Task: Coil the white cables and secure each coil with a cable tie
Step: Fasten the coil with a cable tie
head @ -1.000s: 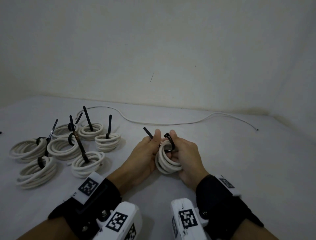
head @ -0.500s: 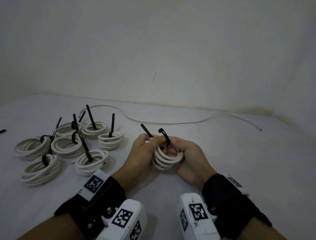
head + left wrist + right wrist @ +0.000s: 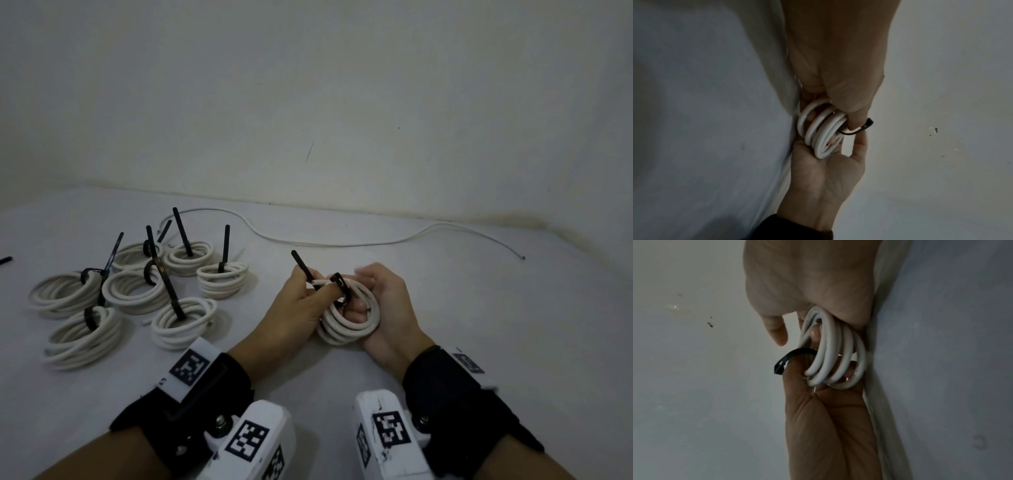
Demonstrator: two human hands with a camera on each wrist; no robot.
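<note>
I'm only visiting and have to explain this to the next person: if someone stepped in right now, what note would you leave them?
Left hand: grips the coil and pinches the black cable tie looped round it.
Right hand: cradles the coil from the other side, fingers partly open.
The tie's tail sticks up; the loop looks loose, not yet cinched.
Done: seven tied coils lie on the table, to the left.
Left: tighten this tie, then coil and tie the loose cable lying straight along the back.
</note>
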